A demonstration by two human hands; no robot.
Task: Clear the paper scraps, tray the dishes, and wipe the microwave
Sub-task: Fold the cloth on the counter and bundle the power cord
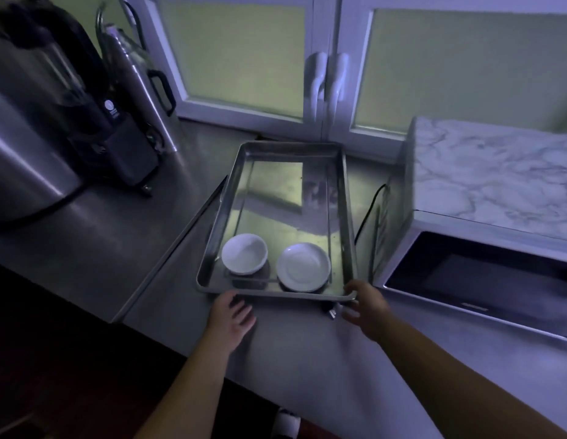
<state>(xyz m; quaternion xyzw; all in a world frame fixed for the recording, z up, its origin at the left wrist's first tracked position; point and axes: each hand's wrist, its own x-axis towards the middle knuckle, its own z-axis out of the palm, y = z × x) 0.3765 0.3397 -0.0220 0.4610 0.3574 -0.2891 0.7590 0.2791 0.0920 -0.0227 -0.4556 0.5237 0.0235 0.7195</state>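
L hand (pixel 233 315) loose, fingers spread, holding nothing, just short of near rim of rectangular stainless-steel tray (pixel 348 217). R hand (pixel 366 307) at near-right corner, fingers uncurled; rim contact: can't tell, blurred. Small white bowl (pixel 244 253) + white round saucer (pixel 303 266) side by side at tray's near end, beside white microwave (pixel 481 274). Prob stiff, light, slick-bottomed; ceramics chippable. Grip both long rims, keep level.

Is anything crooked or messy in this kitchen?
Nothing looks spilled or broken. The tray seems turned a little, not lined up with the counter seam. A small dark thing pokes out under its near edge; too blurry to name.
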